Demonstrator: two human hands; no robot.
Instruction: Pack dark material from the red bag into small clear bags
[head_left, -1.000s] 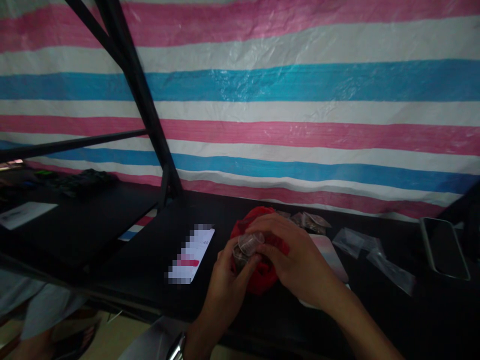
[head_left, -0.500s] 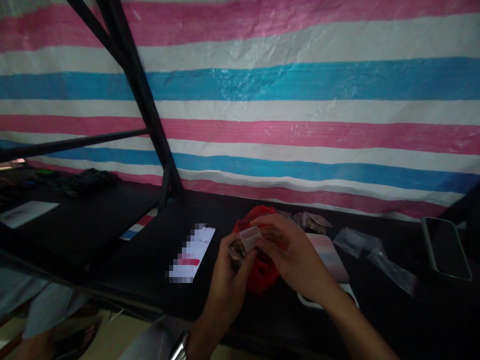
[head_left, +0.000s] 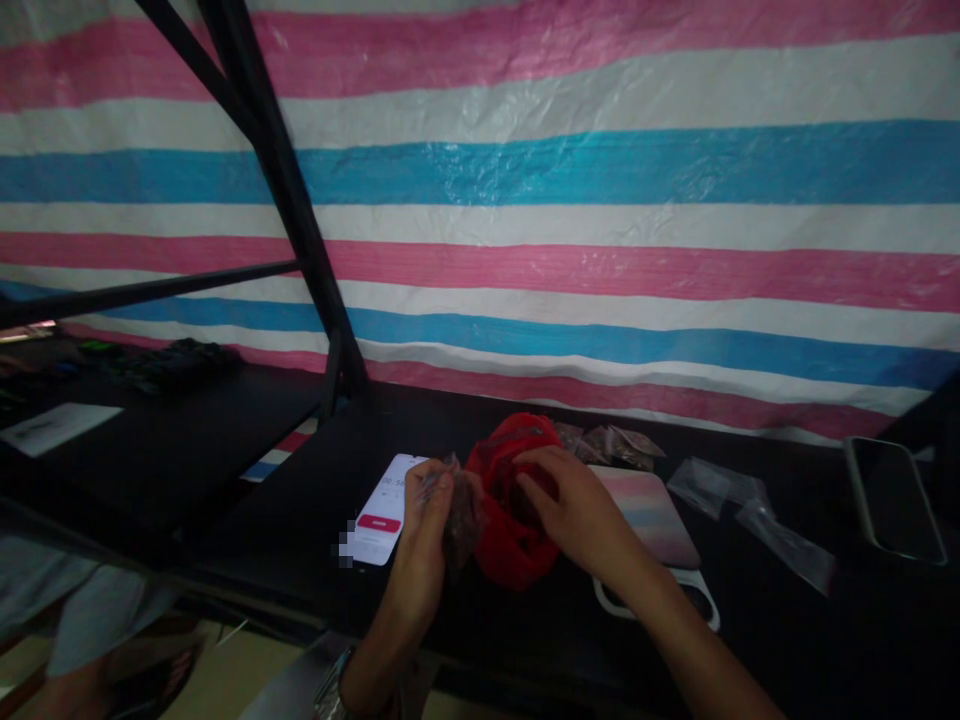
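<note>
Pinched between the thumb and fingers of my left hand [head_left: 429,520] is a small clear plastic bag [head_left: 463,515] with dark contents, hanging just left of a red bag [head_left: 517,550]. The red bag stands open on the black table, its rim bunched. Over its mouth is my right hand [head_left: 574,500], fingers curled down and partly inside; whatever they pinch is hidden. Several filled clear bags [head_left: 630,447] lie behind my right hand. A pink and blue flat object with a white rim [head_left: 645,515] lies beside that hand, partly covered by the forearm.
A phone with a lit screen [head_left: 379,540] lies left of my left hand. Flat clear plastic bags [head_left: 716,485] and a dark-screened phone [head_left: 896,500] are on the right. A black metal frame [head_left: 289,200] rises at the left before a striped tarp [head_left: 600,270].
My left hand has moved left with the plastic bag, partly covering the lit phone. My right hand has let go of that bag and lowered its fingers into the red bag's mouth.
</note>
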